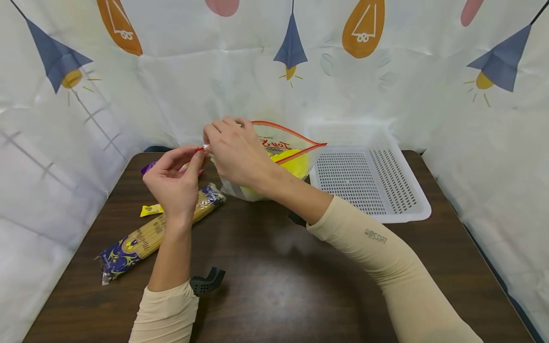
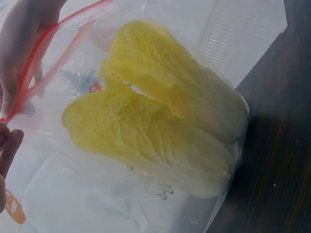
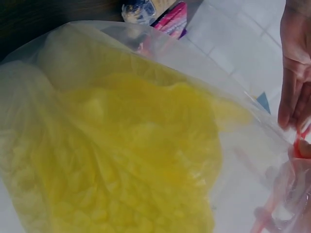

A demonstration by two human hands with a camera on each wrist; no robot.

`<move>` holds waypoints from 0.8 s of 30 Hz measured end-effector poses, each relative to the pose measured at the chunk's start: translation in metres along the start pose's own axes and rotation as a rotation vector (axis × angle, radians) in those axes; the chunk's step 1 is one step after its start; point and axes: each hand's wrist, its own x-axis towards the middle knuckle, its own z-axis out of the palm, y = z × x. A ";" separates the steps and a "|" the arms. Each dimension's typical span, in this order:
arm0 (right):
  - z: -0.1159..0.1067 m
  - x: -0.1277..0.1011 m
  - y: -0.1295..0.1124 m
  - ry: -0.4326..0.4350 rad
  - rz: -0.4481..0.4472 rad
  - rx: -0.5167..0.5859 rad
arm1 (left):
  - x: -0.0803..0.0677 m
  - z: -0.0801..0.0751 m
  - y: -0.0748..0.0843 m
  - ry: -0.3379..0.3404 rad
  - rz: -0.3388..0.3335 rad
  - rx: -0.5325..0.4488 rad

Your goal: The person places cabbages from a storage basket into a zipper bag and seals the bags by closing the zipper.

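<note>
Dark wood makes up the surface, closed in by white sheeting printed with lamps and bulbs. Near the middle, toward twelve o'clock, stands a clear zip bag with a red seal strip, holding two pale yellow cabbage pieces that lie side by side and touching. Both hands meet at the bag's nine-o'clock corner: the left hand pinches the end of the red strip between thumb and fingertips, and the right hand has its fingers curled over the strip just beside it. The mouth at three o'clock gapes, so the step in hand looks like sealing the bag, begun at one corner. The next move would call for keeping the two strips aligned and pressing along them toward three o'clock while the other hand steadies the corner. At three o'clock of the bag sits a white perforated basket; at eight o'clock lie a spaghetti packet, a small yellow sachet and, partly behind the left hand, something purple and pink that cannot be identified. Whether the corner is already pressed shut is hidden by the fingers, and the right wrist view is blurred.
</note>
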 end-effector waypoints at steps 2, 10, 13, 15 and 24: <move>-0.001 -0.001 0.001 -0.011 0.008 -0.005 | 0.000 0.000 0.000 0.003 0.008 0.000; -0.006 -0.005 0.006 -0.053 0.028 -0.001 | 0.000 -0.002 0.000 0.012 0.010 0.005; -0.007 -0.007 0.008 -0.053 0.030 0.003 | 0.000 -0.002 0.000 0.010 0.012 0.023; -0.007 -0.009 0.009 -0.048 0.031 0.016 | 0.001 -0.002 0.000 0.011 0.015 0.026; -0.009 -0.012 0.013 -0.050 0.037 0.017 | 0.001 -0.003 0.000 0.012 0.023 0.016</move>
